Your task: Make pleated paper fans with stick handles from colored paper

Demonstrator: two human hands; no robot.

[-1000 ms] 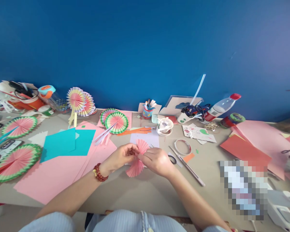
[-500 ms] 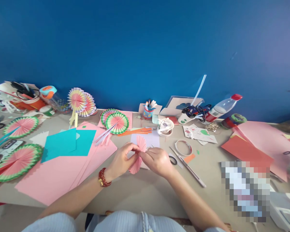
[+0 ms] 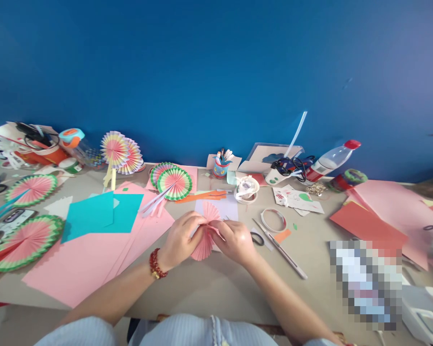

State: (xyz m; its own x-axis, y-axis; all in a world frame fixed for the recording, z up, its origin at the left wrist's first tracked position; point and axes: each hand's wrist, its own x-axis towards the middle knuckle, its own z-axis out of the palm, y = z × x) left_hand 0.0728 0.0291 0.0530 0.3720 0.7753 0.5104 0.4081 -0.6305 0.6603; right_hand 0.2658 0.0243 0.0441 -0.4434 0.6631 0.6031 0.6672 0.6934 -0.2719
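Note:
A pink pleated paper fan is held upright over the table between my two hands, pinched at its middle, with its folds spreading above and below. My left hand grips it from the left, thumb and fingers closed at the centre. From the right, my right hand pinches the same spot. My fingertips hide the fan's centre. Behind it lies a pale lilac sheet. Just right of my right hand are black-handled scissors, partly hidden, and a utility knife.
Left are teal paper, pink sheets and finished green-edged fans. A tape roll, white ribbon coil and plastic bottle stand right of centre. Red paper lies far right. A blue wall closes the back.
My right hand's fingers have shifted slightly at the fan's middle, and the left hand has turned a little. The fan stays in nearly the same place.

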